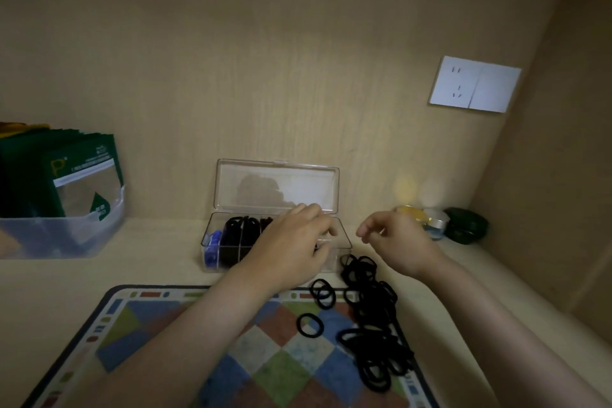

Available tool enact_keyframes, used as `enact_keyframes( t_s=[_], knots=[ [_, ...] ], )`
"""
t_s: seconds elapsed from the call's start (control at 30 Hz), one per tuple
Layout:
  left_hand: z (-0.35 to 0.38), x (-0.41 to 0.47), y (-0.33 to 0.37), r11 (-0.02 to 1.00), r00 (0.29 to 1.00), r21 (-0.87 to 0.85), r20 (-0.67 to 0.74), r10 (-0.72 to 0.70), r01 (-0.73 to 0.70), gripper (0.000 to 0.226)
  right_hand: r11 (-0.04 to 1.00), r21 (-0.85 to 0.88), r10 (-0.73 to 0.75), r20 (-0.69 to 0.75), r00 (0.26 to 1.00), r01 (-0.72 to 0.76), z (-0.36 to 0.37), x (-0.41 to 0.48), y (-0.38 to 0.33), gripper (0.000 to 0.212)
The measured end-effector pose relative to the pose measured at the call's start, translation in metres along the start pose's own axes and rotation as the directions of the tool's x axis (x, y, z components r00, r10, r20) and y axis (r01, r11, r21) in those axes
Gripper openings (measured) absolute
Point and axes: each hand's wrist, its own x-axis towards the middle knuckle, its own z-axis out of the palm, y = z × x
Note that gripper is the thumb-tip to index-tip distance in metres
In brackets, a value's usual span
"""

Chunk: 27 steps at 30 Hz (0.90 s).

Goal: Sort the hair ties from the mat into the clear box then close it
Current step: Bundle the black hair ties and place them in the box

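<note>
A clear divided box [212,250] stands against the back wall with its lid [276,184] up. Black hair ties [238,228] fill its middle compartments and blue items [212,243] lie in the left one. My left hand [291,248] rests over the box's right compartments, fingers curled; whether it holds a tie is hidden. My right hand [397,242] hovers just right of the box, fingers loosely bent, with nothing seen in it. A pile of black hair ties [374,325] lies on the right edge of the patterned mat [159,325], with a few single ties [311,325] beside it.
A clear bin [63,235] with green packets [66,175] stands at the left. Small jars [427,219] and a dark green case [467,225] sit in the right corner. A white wall socket [475,84] is on the back wall.
</note>
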Motion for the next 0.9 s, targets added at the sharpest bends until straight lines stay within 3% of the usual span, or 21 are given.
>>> enact_keyframes(
  t_s=[0.1,0.23,0.33,0.53,0.67,0.8,0.9],
  knots=[
    [0.011,-0.005,0.015,0.996,0.994,-0.075,0.083,0.064,-0.058,0.013,0.993,-0.107,0.062,0.048,0.997,-0.057,0.005,-0.012,0.020,0.021],
    [0.032,-0.015,0.020,0.994,0.986,-0.022,0.128,0.111,-0.109,0.016,0.990,-0.119,0.097,0.225,0.970,-0.071,0.014,-0.019,0.027,0.050],
    [0.039,-0.017,0.018,0.998,0.985,-0.019,0.158,0.065,-0.063,0.019,0.987,-0.151,0.093,0.315,0.944,-0.047,0.022,-0.015,0.029,0.066],
    [0.047,-0.021,0.024,0.996,0.976,-0.020,0.203,-0.078,0.084,0.043,0.998,-0.056,-0.026,0.260,0.965,0.042,0.027,-0.010,0.029,0.016],
    [0.044,-0.019,0.028,0.966,0.974,-0.137,0.097,-0.206,0.218,0.029,0.998,0.030,-0.061,0.209,0.976,0.056,0.018,-0.015,0.028,0.010],
    [0.034,-0.018,0.031,0.923,0.955,-0.247,0.052,-0.291,0.294,0.027,0.955,0.298,-0.080,0.271,0.959,-0.005,0.006,-0.020,0.027,0.006],
    [0.027,-0.018,0.033,0.859,0.931,-0.362,0.095,-0.352,0.362,0.026,0.880,0.475,-0.131,0.304,0.944,-0.031,0.003,-0.026,0.020,0.011]
  ],
)
